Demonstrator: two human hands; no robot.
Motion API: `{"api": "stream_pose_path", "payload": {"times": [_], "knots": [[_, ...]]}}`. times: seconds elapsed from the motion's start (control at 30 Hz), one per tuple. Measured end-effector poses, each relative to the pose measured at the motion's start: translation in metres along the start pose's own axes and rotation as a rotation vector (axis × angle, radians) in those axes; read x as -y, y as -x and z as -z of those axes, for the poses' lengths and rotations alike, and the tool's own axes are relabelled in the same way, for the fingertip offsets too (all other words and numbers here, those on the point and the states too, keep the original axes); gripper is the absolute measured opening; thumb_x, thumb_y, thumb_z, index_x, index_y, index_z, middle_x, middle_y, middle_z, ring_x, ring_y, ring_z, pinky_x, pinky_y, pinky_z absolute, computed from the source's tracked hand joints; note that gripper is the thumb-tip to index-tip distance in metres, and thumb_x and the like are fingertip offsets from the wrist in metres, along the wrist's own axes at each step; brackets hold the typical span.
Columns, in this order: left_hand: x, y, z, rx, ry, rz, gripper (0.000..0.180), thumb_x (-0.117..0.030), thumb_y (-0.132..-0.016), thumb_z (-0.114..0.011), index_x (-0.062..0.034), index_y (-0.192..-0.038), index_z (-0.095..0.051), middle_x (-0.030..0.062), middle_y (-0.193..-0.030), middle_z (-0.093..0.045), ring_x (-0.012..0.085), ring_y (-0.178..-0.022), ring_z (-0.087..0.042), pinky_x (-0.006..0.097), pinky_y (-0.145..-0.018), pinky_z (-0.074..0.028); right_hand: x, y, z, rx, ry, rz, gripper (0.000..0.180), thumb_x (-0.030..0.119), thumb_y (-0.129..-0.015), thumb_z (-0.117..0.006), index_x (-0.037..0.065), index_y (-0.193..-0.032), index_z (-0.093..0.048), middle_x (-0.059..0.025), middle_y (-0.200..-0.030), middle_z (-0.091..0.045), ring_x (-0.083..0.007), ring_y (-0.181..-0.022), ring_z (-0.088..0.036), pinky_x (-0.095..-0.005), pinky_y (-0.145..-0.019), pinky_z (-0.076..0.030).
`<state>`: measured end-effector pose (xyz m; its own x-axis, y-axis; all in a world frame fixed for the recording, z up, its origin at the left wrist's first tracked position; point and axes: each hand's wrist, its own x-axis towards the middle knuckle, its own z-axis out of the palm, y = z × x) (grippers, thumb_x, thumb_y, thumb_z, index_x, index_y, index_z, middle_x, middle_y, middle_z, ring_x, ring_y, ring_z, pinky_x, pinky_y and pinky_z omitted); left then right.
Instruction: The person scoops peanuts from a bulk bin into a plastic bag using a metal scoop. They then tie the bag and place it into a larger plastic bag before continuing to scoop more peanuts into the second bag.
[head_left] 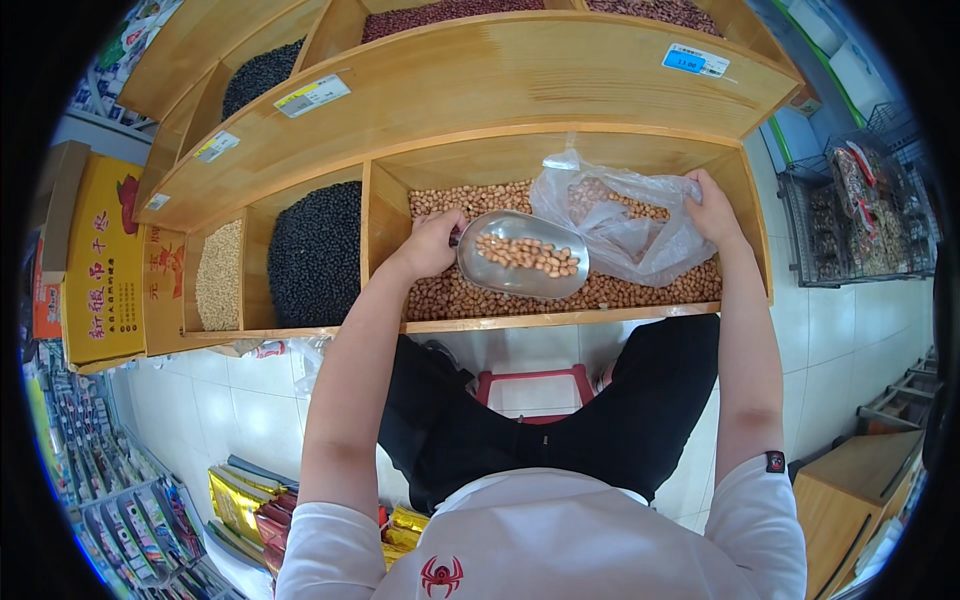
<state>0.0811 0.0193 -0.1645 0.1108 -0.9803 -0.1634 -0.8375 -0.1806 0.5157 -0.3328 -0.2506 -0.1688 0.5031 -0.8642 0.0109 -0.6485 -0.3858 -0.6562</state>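
Note:
My left hand point(432, 245) is closed round the handle of a metal scoop point(480, 270), which carries a small heap of peanuts point(540, 257). The scoop hovers over a wooden bin filled with loose peanuts point(450, 298). At the bin's right side, my right hand point(713, 210) grips the edge of a clear plastic bag point(650, 250). Some peanuts show through the bag, which lies on the peanuts in the bin. The scoop's right rim is close beside the bag; whether they touch I cannot tell.
Left of the peanuts are compartments of black beans point(316, 255) and pale beans point(220, 275). A raised wooden shelf board point(530, 85) with tags stands behind. A yellow carton point(105, 260) is at the left, a wire basket of packets point(860, 215) at the right. A red stool point(535, 378) sits below.

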Motion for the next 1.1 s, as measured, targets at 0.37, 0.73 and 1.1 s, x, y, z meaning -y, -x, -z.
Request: {"api": "stream_pose_path", "payload": {"times": [0.37,0.73,1.1], "knots": [[-0.013,0.002,0.007,-0.268,0.003,-0.125,0.021,-0.005,-0.078,-0.073,-0.0064,-0.096,-0.061,0.0115,-0.091,-0.068,0.0316,-0.09,-0.065,0.041,-0.089,-0.047,-0.007,0.002,0.0,-0.021,-0.002,0.029,0.03,0.002,-0.085,-0.061,0.005,-0.114,-0.055,-0.0197,-0.114,-0.064,-0.0373,-0.112,-0.061,-0.0405,-0.097,-0.048],[-0.053,0.007,0.032,-0.221,-0.279,-0.126,0.022,-0.012,-0.077,-0.069,-0.0125,-0.099,-0.067,0.0078,-0.096,-0.072,0.028,-0.096,-0.068,0.042,-0.087,-0.046,0.014,0.006,0.001,-0.048,-0.043,0.036,0.029,0.005,-0.087,-0.063,0.005,-0.114,-0.056,-0.0192,-0.116,-0.064,-0.0373,-0.113,-0.061,-0.0418,-0.096,-0.048],[-0.141,-0.013,0.052,-0.218,-0.376,-0.154,0.02,-0.012,-0.077,-0.067,-0.0124,-0.096,-0.074,0.0103,-0.087,-0.073,0.0301,-0.084,-0.069,0.041,-0.081,-0.051,0.018,0.007,0.003,-0.071,-0.055,0.013,0.026,0.018,-0.095,-0.061,0.006,-0.117,-0.054,-0.0192,-0.118,-0.064,-0.0378,-0.112,-0.061,-0.0428,-0.095,-0.048]]}}
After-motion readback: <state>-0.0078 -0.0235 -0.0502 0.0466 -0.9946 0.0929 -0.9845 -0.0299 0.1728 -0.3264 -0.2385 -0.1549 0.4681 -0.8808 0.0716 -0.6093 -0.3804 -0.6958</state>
